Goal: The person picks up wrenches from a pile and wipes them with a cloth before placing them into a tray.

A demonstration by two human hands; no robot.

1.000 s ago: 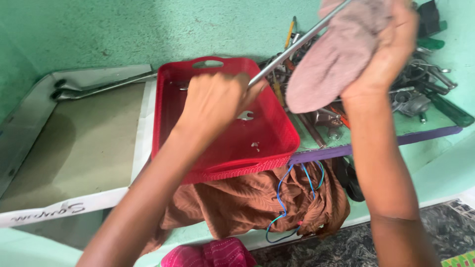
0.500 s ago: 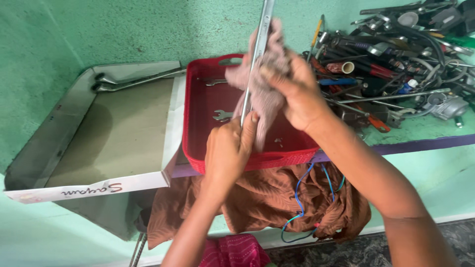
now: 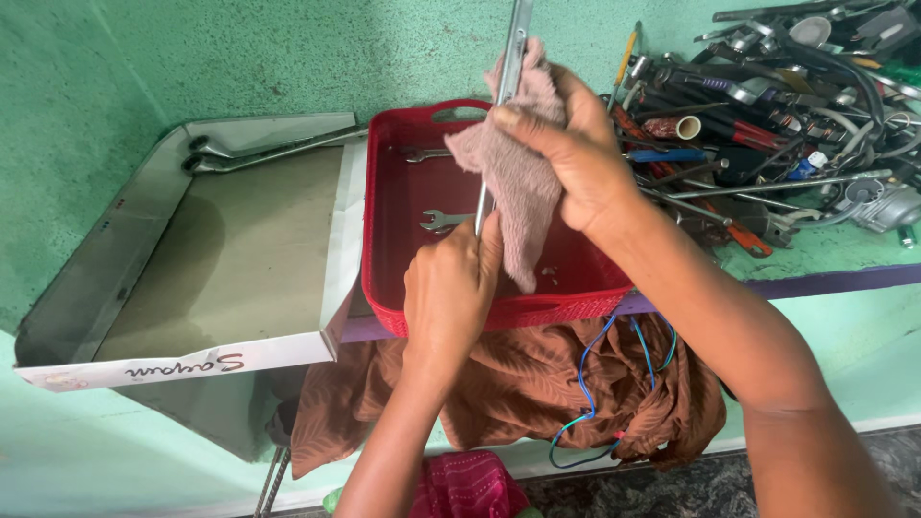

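- Left hand (image 3: 449, 288) grips the lower end of a long steel wrench (image 3: 514, 58), fingers wrapped tight, holding it upright over the red tray (image 3: 384, 192).
- Right hand (image 3: 566, 158) pinches a pinkish rag (image 3: 513, 182) around the wrench's middle.
- Small spanners (image 3: 439, 221) lie in the tray.
- A cardboard lid (image 3: 230, 249) sits left of the tray; a tool heap (image 3: 767, 105) lies right.
- Brown cloth (image 3: 518, 384) and wires (image 3: 585, 403) hang below the desk edge.
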